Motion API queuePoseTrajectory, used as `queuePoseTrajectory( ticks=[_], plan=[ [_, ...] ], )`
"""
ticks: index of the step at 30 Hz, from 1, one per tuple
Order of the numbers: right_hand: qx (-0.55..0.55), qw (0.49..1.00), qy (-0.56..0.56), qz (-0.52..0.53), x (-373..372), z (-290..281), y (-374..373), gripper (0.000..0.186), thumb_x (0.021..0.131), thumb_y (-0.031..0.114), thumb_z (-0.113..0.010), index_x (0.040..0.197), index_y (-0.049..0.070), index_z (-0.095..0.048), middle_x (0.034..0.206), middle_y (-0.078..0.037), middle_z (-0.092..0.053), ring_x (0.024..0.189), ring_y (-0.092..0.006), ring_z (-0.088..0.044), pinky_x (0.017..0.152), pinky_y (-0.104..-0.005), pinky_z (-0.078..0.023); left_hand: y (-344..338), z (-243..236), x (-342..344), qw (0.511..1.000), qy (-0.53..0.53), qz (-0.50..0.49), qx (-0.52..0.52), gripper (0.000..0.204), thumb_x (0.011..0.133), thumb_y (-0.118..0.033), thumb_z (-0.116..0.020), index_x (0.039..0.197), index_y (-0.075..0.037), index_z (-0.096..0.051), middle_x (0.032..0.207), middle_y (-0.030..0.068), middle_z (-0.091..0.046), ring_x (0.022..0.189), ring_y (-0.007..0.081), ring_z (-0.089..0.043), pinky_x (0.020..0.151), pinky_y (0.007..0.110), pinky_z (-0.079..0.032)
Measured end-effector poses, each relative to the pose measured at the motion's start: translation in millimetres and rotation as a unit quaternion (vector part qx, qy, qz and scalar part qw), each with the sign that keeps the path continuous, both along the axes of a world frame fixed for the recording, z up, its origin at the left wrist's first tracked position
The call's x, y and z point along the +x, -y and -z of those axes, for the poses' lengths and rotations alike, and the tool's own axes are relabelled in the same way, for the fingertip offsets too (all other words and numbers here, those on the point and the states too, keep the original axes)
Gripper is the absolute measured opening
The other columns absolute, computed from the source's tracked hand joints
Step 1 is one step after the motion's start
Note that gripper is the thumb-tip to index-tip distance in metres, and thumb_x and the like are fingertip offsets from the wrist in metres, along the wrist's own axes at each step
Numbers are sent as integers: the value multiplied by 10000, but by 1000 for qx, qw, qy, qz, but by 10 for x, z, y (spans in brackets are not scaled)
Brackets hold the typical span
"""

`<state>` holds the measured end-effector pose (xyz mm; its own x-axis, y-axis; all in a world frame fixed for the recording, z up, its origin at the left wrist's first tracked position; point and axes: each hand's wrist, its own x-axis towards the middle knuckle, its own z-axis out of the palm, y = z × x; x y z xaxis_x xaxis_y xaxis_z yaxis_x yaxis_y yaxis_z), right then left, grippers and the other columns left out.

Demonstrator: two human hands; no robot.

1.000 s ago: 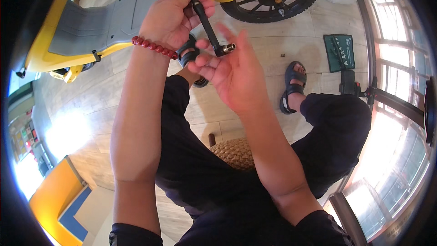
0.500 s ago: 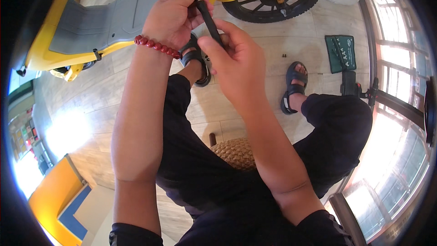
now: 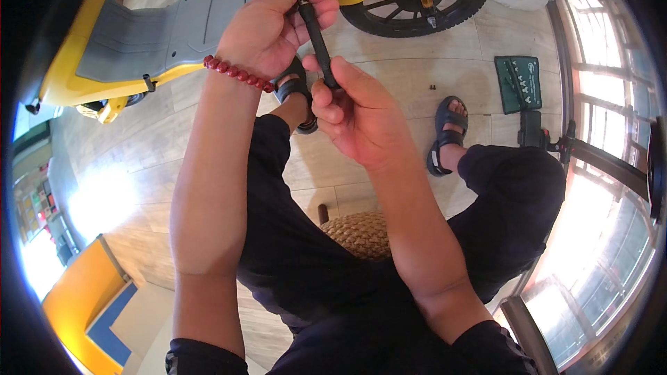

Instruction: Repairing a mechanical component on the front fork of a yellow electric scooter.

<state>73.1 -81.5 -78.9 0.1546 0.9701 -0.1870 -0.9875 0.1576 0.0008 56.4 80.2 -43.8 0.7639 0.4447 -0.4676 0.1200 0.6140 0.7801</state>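
Note:
A slim black rod-like tool [image 3: 317,40] slants between my two hands, close to the yellow and grey scooter [image 3: 177,28]. My left hand [image 3: 267,31], with a red bead bracelet [image 3: 240,73] on its wrist, has its thumb and fingers about the tool's upper end; the other fingers are loosely spread. What lies beyond that end is hidden behind the thumb. Lower down, my right hand [image 3: 361,114] pinches the thicker end between thumb and fingers, palm turned partly up.
The scooter's black wheel [image 3: 417,3] stands just ahead. Two tiny dark parts [image 3: 433,87] lie on the wooden floor, left of a green tool pouch [image 3: 518,85]. A woven stool [image 3: 358,234] is under me; my sandalled feet [image 3: 453,121] flank the floor. Windows line the right.
My right hand has turned palm-up and shifted slightly down along the tool. My left fingers have spread wider. The tool stays nearly in place.

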Motion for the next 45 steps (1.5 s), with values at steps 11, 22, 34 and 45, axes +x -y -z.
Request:
queuePoseTrajectory(
  ticks=[11,22,34,45],
  plan=[
    [-226,890,343,199,-120,-211,-72,287,882,204,-534,1061,-19,-509,811,-139,-607,579,-200,-589,536,-295,-493,-40,49,4,997,-26,44,63,239,910,-190,-479,1002,25,-528,892,92,-593,813,191,-611,755,285,-529],
    [-286,728,616,91,-52,-273,-10,267,898,172,-484,1089,-14,-494,870,-123,-609,620,-201,-602,597,-309,-515,24,-13,-12,997,-42,23,65,238,918,-186,-459,1007,20,-538,898,82,-593,814,188,-602,748,297,-517],
    [-149,978,113,89,35,-135,51,286,896,208,-492,1056,-28,-497,790,-87,-589,588,-143,-569,547,-279,-501,15,20,-2,999,-10,-17,28,269,927,-144,-410,1082,65,-477,932,125,-571,874,226,-598,817,326,-518],
    [-307,566,740,194,-56,-154,-17,349,895,234,-491,1128,-23,-459,820,-92,-587,679,-197,-561,618,-337,-463,-48,95,-13,995,-37,41,89,242,893,-182,-512,1054,-2,-534,908,71,-601,810,166,-597,722,268,-503]
  ],
)
